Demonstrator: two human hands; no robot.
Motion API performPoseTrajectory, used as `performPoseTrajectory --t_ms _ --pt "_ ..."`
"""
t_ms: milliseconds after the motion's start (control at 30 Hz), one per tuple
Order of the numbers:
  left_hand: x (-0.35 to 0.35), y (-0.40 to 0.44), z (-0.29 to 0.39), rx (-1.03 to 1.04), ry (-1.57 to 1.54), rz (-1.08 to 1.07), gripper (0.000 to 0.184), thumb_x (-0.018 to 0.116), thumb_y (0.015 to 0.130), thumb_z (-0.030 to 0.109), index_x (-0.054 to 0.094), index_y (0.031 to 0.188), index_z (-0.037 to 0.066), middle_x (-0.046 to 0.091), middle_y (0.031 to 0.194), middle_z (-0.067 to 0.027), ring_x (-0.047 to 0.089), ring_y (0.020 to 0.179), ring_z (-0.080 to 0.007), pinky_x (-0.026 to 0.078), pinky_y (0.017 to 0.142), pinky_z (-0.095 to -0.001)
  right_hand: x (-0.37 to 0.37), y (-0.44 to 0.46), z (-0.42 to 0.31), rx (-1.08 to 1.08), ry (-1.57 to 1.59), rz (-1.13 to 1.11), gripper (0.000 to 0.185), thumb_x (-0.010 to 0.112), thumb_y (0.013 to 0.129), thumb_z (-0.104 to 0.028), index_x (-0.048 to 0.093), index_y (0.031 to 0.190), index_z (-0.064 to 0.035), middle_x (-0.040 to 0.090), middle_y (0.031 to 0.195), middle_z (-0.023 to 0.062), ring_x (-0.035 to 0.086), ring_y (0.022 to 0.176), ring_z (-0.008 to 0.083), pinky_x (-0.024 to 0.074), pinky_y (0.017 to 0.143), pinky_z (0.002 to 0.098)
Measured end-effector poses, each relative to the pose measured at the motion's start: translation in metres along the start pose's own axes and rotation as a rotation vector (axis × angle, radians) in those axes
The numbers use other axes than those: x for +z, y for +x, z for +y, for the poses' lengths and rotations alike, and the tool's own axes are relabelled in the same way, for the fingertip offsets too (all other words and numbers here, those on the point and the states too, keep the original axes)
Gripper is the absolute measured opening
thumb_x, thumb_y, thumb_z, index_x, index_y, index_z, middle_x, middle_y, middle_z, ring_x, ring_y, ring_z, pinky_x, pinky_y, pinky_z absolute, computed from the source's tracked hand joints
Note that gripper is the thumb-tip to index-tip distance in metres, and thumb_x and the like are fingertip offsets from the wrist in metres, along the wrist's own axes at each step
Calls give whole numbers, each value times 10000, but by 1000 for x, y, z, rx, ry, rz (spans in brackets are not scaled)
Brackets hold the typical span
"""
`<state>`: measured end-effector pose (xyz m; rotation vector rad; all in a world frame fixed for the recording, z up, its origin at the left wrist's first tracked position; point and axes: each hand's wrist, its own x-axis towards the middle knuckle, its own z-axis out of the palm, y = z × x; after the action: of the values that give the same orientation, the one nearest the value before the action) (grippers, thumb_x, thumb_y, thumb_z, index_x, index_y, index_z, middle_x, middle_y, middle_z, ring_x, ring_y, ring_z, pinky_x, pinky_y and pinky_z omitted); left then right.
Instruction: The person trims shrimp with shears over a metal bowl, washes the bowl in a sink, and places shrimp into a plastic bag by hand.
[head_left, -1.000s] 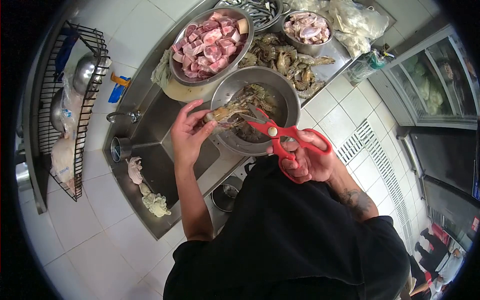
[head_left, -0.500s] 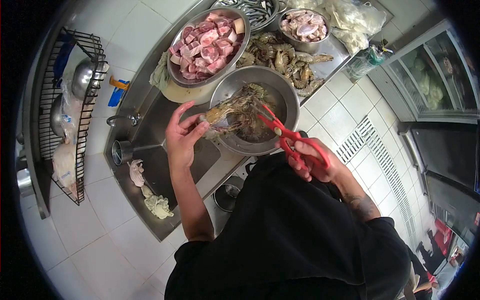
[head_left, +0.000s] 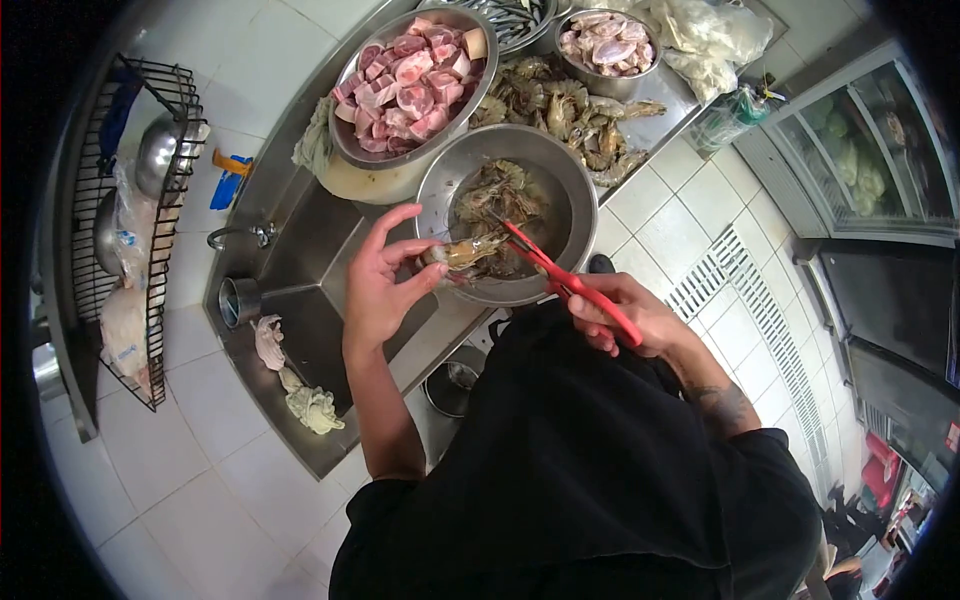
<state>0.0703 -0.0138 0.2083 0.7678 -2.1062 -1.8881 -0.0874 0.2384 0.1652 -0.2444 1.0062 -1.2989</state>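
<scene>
1. Left hand (head_left: 385,280): thumb and fingers pinched on one shrimp (head_left: 465,253), narrow grip at its left end. Other fingers lifted off.

2. Shrimp location: over the left part of the steel bowl (head_left: 430,200), feelers and legs toward the blades. More shrimp parts (head_left: 508,190) lie in liquid below (can't tell whole from cut).

3. Right hand (head_left: 635,312): wrapped round the handles of the red scissors (head_left: 590,292). Blades are nearly edge-on here, so can't tell how far apart they are, or whether the tips touch the shrimp or just overlap it in view.

4. For a clean snip, I'd want the pinch firm but not crushing; the shell is probably wet and slick.

5. Fingertips belong well back on the body (they're clear of the blade line now, good margin).

6. Better to cut with the inner part of the blades than the very tips; tips would likely skid on shell or just bend the feelers.

7. Square the blades across the cut line before squeezing; a slanted bite could take flesh too.

8. Hold the cut over the bowl so trimmings land inside (the shrimp pile (head_left: 550,108) on the counter and the bowl of meat chunks (head_left: 412,90) sit close by, easy to splash).
</scene>
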Motion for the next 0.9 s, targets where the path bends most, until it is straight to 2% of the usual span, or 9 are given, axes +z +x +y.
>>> performPoseTrajectory --t_ms 233,433,467,600,667,733,800,833,900 --pt "-2 0 -10 4 15 -26 654 704 768 -97 428 1349 21 698 972 -93 574 794 -44 458 689 -190 2 -6 -6 126 -108 84 463 673 895 -342 598 1213 -14 458 576 -44 444 399 43 349 339 194" --pt "-10 3 -31 -23 74 28 613 697 782 -70 435 1329 18 697 945 -86 560 764 -38 454 666 -191 -33 -2 20 152 63 200 494 667 897 -338 553 1240 -1 489 584 -31 474 416 53 368 354 194" --pt "-10 9 -41 -103 62 22 598 707 775 -58 453 1311 21 696 928 -89 562 764 -45 458 666 -197 -40 -2 26 143 65 208 494 667 897 -338 553 1240 -1 489 584 -31 474 416 53 368 354 194" --pt "5 53 -83 -294 135 -63 548 749 754 -2 512 1248 25 682 927 -112 587 779 -87 480 677 -229 -57 -9 29 127 -367 427 475 641 904 -313 573 1220 34 557 606 11 516 465 76 401 414 227" --pt "19 80 -81 -295 217 -78 533 753 752 17 526 1235 29 671 962 -115 596 813 -111 488 683 -256 -66 -11 36 83 -672 561 482 668 867 -348 614 1183 11 623 650 54 519 509 84 417 487 259" --pt "31 106 -73 -298 301 -95 519 757 750 35 539 1221 33 660 997 -117 606 848 -135 495 689 -283 -68 -15 37 88 -662 581 494 685 841 -371 628 1160 2 635 675 78 551 503 120 442 491 281" --pt "39 132 -57 -83 172 -33 438 708 789 35 554 1199 27 649 1043 -157 619 880 -164 505 712 -313 -69 -17 40 90 -647 604 507 702 815 -394 643 1137 -7 647 700 102 584 497 157 466 495 304" --pt "42 143 -52 -81 176 -39 438 708 789 35 554 1199 27 649 1043 -157 619 880 -164 505 712 -313 -71 -16 44 72 -648 607 508 702 817 -391 641 1139 -3 655 714 112 583 497 156 463 493 301" --pt "49 160 -44 2 -322 23 368 649 819 -1 567 1177 24 666 1019 -153 638 850 -166 508 707 -289 -71 -18 45 47 -644 617 509 702 819 -388 638 1141 1 664 729 122 582 498 156 460 490 297"
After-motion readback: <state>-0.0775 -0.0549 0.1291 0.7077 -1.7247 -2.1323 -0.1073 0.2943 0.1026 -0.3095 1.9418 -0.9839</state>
